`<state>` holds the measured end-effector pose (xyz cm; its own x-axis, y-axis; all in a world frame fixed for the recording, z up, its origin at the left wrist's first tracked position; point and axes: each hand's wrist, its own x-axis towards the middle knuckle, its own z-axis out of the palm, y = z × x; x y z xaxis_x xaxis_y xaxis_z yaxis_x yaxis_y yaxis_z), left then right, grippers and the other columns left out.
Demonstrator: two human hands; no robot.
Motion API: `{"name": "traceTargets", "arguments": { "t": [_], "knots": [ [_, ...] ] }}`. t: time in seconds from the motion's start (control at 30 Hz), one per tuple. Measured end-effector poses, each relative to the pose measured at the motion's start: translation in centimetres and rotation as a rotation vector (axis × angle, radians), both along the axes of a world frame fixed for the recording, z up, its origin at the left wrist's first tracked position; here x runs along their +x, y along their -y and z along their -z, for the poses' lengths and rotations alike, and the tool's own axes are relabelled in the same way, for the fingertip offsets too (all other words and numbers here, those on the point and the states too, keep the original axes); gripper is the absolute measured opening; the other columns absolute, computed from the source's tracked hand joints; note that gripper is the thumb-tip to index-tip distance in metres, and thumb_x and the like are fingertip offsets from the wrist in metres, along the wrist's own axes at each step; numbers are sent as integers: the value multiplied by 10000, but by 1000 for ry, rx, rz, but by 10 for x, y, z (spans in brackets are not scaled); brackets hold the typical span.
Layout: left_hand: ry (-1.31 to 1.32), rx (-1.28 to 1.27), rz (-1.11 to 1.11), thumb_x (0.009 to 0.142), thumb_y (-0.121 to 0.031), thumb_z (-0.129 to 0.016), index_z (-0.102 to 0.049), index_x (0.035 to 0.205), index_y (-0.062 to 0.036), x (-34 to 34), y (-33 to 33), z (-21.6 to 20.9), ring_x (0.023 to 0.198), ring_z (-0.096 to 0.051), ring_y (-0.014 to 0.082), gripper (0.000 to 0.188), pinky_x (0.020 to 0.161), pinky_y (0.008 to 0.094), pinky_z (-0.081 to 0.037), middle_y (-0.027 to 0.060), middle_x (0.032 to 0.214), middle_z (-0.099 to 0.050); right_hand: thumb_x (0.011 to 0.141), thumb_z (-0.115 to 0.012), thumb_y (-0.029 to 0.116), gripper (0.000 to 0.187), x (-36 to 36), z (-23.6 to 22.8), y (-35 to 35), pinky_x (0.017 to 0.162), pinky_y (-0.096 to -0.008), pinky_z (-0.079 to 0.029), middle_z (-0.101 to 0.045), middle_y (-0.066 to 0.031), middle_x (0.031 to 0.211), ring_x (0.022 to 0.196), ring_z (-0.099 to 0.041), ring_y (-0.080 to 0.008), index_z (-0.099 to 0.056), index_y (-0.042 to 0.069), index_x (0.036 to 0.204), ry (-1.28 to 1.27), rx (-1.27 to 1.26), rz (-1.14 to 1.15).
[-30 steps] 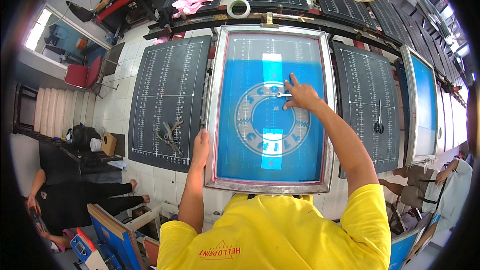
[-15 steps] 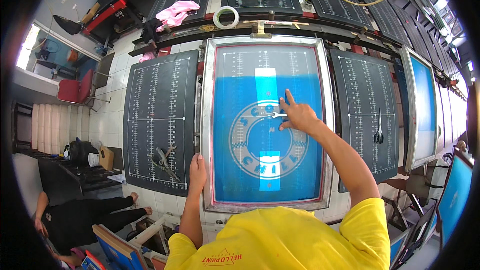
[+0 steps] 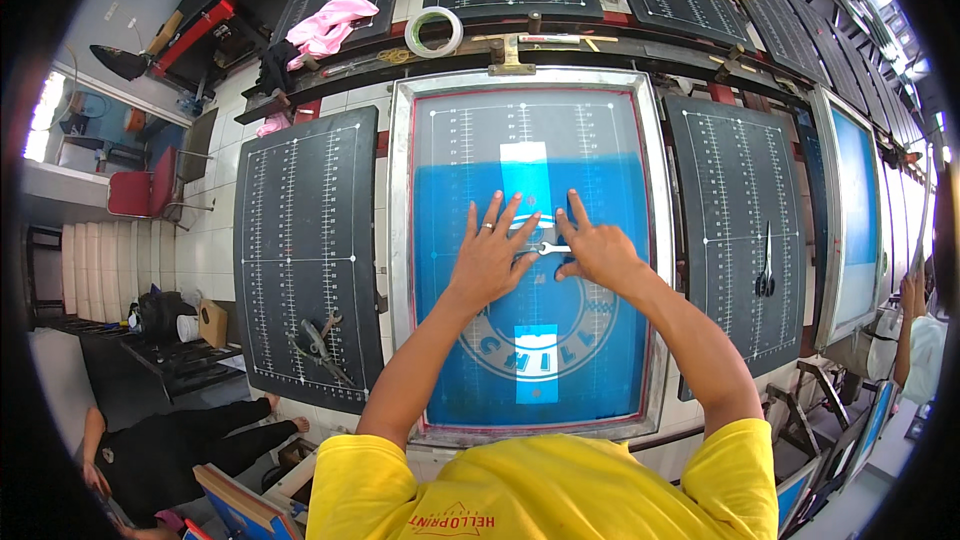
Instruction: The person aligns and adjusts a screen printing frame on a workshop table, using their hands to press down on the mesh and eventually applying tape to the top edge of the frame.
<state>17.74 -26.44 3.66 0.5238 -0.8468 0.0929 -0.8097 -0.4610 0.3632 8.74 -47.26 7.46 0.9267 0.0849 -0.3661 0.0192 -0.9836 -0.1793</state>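
A silkscreen printing frame (image 3: 402, 270) with a metal rim and blue-coated mesh lies in front of me. A ring-shaped design with lettering (image 3: 480, 340) shows in the mesh, partly covered by my hands. Two pale paper pieces show through, an upper strip (image 3: 524, 165) and a lower strip (image 3: 536, 392). My left hand (image 3: 485, 265) rests on the mesh, fingers spread flat, a ring on one finger. Beside it, my right hand (image 3: 605, 258) holds a small silver spanner (image 3: 549, 249) in its curled fingers, with index finger and thumb stretched out on the mesh.
Dark ruled boards flank the frame; pliers (image 3: 322, 345) lie on the left board (image 3: 265, 270), black scissors (image 3: 766, 275) on the right board (image 3: 725, 210). Behind are a tape roll (image 3: 434, 32) and pink cloth (image 3: 335, 25). A person (image 3: 190, 445) is at lower left, another's arm (image 3: 908, 325) at right.
My left hand has moved from the frame's left edge onto the mesh beside my right hand. The right hand still holds the spanner. An arm has come into view at far right.
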Motion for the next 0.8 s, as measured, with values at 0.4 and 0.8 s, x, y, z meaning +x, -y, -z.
{"name": "traceTargets", "arguments": {
  "t": [0.4,0.8],
  "knots": [
    [56,21,12,936,-535,-577,-459,1496,-252,5,13,10,1499,-197,402,638,1134,729,-140,125,1625,-256,701,-823,536,976,-3,-8,4,720,-413,-615,-252,-325,1557,861,-727,-376,-452,2,1429,13,71,58],
    [70,59,5,930,-551,-588,-464,1487,-253,4,13,8,1497,-195,410,644,1143,726,-140,141,1614,-260,913,-671,153,176,-94,14,128,737,-442,-501,-611,-152,976,851,-627,-354,-600,18,1002,744,96,769]
  ]
}}
